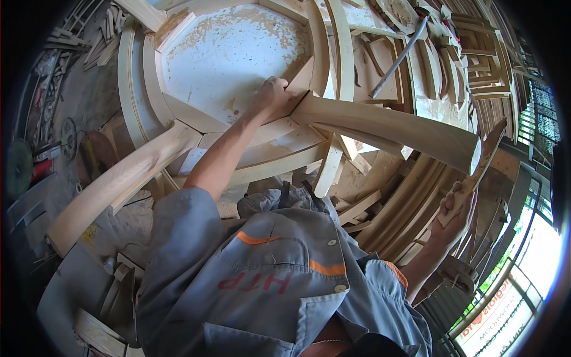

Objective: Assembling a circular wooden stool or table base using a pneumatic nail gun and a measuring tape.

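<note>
A round wooden frame (244, 177) with a many-sided inner ring lies over a white, stained surface (238, 59). My left hand (273, 93) is closed at the ring's inner edge, gripping the frame beside a joint; its fingertips are partly hidden. From that joint a thick curved wooden leg (392, 122) runs out to the right. Beyond the leg's free end, my right hand (458, 208) is wrapped round the lower part of a flat wooden strip (489, 152). The strip points up and passes close to the leg's end; whether they touch I cannot tell.
Another curved leg (113, 178) sticks out at the left, and a third leg (143, 13) at the top. A grey metal pipe (399, 58) lies at upper right near stacked curved wood pieces (449, 68). Long boards (404, 205) and offcuts lie below the right leg.
</note>
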### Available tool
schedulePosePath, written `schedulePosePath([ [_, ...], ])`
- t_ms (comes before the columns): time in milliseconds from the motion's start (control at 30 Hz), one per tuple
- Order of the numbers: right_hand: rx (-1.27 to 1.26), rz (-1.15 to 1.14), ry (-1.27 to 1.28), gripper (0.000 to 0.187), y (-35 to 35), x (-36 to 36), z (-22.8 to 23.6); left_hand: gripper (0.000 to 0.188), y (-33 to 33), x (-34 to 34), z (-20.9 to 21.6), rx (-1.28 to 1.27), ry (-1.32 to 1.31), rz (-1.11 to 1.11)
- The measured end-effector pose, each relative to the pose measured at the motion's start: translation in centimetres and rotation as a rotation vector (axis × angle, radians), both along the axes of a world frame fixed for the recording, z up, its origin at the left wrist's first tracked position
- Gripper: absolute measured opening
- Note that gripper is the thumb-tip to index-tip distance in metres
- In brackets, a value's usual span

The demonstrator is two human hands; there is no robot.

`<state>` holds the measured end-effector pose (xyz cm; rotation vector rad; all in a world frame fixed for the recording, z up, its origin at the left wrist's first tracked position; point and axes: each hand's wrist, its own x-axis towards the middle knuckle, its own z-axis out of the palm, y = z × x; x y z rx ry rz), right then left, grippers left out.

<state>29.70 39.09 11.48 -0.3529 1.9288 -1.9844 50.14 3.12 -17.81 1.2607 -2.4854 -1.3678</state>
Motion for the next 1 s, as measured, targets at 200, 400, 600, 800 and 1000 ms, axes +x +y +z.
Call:
schedulePosePath([
  [200, -0.001, -0.020, 0.007, 0.044, -0.7, -0.4, 0.2, 0.042, -1.7, -0.4, 2.3, 0.111, -0.108, -0.197],
  [400, 0.041, -0.099, -0.020, 0.037, -0.1, 0.2, -0.8, 0.039, -1.6, -0.8, 0.4, -0.045, -0.090, -0.187],
  [600, 0.019, -0.107, -0.069, 0.026, 0.6, 0.1, -1.7, 0.048, -2.9, 0.4, 1.8, 0.273, -0.073, -0.073],
  [800, 0.077, -0.199, -0.099, 0.023, 2.3, -0.3, -2.7, 0.048, 1.1, -0.7, 6.0, 0.082, -0.071, 0.105],
  [1000, 0.163, -0.031, -0.024, 0.042, -3.4, -3.4, -2.6, 0.050, 1.7, -1.1, 1.5, -0.073, 0.084, 0.221],
])
